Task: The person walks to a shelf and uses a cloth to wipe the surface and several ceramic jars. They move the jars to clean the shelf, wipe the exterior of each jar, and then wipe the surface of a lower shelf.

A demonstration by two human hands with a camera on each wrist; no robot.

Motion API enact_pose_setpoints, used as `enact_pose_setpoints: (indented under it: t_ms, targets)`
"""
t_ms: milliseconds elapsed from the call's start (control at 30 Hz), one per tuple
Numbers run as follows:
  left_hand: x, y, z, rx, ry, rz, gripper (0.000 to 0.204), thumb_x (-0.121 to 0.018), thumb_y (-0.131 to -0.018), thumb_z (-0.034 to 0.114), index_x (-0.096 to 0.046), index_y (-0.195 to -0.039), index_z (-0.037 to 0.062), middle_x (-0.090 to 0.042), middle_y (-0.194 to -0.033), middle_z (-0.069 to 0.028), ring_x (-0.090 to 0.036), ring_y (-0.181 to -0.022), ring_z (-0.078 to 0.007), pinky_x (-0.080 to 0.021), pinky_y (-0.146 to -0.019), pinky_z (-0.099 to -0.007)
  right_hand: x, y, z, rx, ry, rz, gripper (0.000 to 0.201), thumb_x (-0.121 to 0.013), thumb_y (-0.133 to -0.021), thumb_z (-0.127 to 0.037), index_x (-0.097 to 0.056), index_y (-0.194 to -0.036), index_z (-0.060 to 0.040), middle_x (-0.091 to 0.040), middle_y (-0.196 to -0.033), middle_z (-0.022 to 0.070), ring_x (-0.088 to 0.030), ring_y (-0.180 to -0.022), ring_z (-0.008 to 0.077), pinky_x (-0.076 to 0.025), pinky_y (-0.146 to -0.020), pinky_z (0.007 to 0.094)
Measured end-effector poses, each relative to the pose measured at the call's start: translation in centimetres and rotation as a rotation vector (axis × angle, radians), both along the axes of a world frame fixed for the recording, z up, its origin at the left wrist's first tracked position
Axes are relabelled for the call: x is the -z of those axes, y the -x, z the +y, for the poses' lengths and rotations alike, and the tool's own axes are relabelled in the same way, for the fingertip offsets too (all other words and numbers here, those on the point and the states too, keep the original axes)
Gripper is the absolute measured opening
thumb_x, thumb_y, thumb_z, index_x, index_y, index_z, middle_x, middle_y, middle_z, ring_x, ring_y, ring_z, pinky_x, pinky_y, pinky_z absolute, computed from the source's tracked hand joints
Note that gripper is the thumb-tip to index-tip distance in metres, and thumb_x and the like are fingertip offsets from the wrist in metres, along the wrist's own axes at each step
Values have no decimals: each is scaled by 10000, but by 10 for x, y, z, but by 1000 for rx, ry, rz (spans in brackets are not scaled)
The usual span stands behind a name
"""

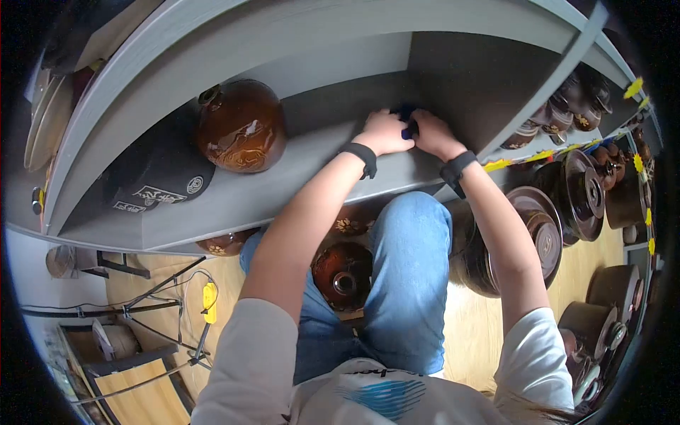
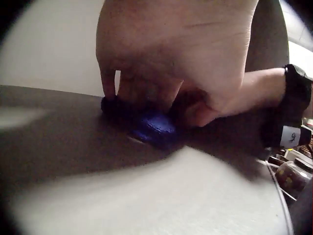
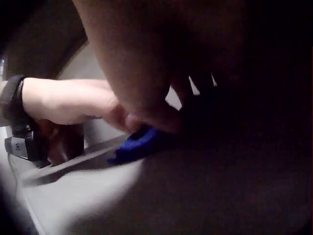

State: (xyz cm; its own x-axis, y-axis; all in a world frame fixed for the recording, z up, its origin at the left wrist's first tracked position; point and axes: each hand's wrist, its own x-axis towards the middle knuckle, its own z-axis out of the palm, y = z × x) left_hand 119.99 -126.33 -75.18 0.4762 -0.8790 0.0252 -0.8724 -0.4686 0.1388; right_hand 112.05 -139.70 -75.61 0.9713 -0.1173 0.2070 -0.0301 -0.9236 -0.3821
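Observation:
A small dark blue object [image 1: 409,132] lies on the grey shelf [image 1: 297,166], near the dark upright divider [image 1: 467,92]. My left hand [image 1: 386,132] and right hand [image 1: 431,134] meet over it, knuckles almost touching. In the left wrist view the left hand's fingers [image 2: 110,88] curl down onto the blue object [image 2: 154,128] and pinch it against the shelf. The right wrist view is dark. There the right hand [image 3: 156,115] grips the blue object [image 3: 134,143] from the other side, with the left hand [image 3: 73,104] beside it. What the object is stays unclear.
A glossy brown jar [image 1: 241,133] and a black cloth with white print [image 1: 159,180] sit on the same shelf to the left. Several brown lidded pots [image 1: 567,195] fill the shelves and floor at right. Another brown jar [image 1: 343,276] stands by my knees.

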Motion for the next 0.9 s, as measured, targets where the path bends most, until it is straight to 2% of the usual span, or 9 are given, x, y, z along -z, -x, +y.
enact_pose_setpoints:
  t_ms: [100,267,367,467,500,600,633,733,900]
  targets:
    - [-14,22,17,143,28,73,451,-554,-690,401,-656,-1048,147,-622,-1058,-124,-557,-879,-320,-452,-831,-370,7,37,-4,-88,-25,10,301,-559,-695,-78,-552,-992,-31,-571,-1008,187,-550,-934,366,-453,-809,421]
    - [-12,27,32,299,17,249,445,-547,-704,292,-623,-1132,198,-577,-1182,-81,-546,-879,-287,-445,-836,-342,-5,89,10,-94,7,30,257,-522,-705,-38,-572,-956,-30,-588,-944,233,-573,-909,360,-464,-791,433]
    - [-16,34,37,410,-108,348,440,-526,-717,189,-612,-1148,199,-550,-1227,-47,-515,-904,-263,-421,-870,-330,-10,113,16,-177,42,36,279,-530,-715,-53,-619,-979,-42,-606,-1024,203,-554,-1020,336,-449,-877,406]
    - [-22,38,43,492,-118,339,443,-513,-729,162,-603,-1161,199,-532,-1251,-44,-512,-919,-266,-418,-880,-337,-12,117,19,-208,41,160,311,-535,-734,-70,-626,-1031,-52,-585,-1096,190,-537,-1057,333,-442,-898,395]
    - [-22,41,46,506,-93,299,445,-504,-738,138,-593,-1171,187,-515,-1271,-56,-507,-935,-269,-413,-895,-342,-8,114,15,-235,61,137,289,-530,-761,-109,-644,-1022,-60,-607,-1043,182,-562,-1013,329,-441,-892,391]
    - [-20,49,59,476,-44,233,444,-500,-741,140,-585,-1176,170,-497,-1288,-69,-507,-978,-273,-414,-903,-352,-31,97,19,-230,15,401,260,-510,-784,-154,-663,-980,-75,-630,-970,170,-589,-946,325,-443,-878,394]
    - [-16,50,66,451,-12,204,411,-506,-756,163,-593,-1157,149,-494,-1287,-82,-506,-1012,-282,-419,-903,-364,-35,92,19,-331,27,373,280,-525,-802,-189,-646,-1021,-63,-640,-942,168,-620,-856,318,-469,-825,387]
    - [-18,58,92,341,-34,137,365,-502,-787,193,-603,-1133,136,-499,-1279,-81,-508,-1034,-291,-426,-897,-378,-71,79,55,-264,-30,616,292,-522,-824,-239,-645,-1027,-70,-638,-942,165,-611,-854,314,-467,-813,373]
    - [-6,72,165,148,94,61,315,-488,-848,249,-598,-1122,140,-501,-1269,-104,-508,-1066,-295,-425,-898,-403,-55,47,95,-461,96,629,442,-505,-836,-411,-614,-1097,-71,-624,-1034,148,-575,-952,329,-429,-858,364]
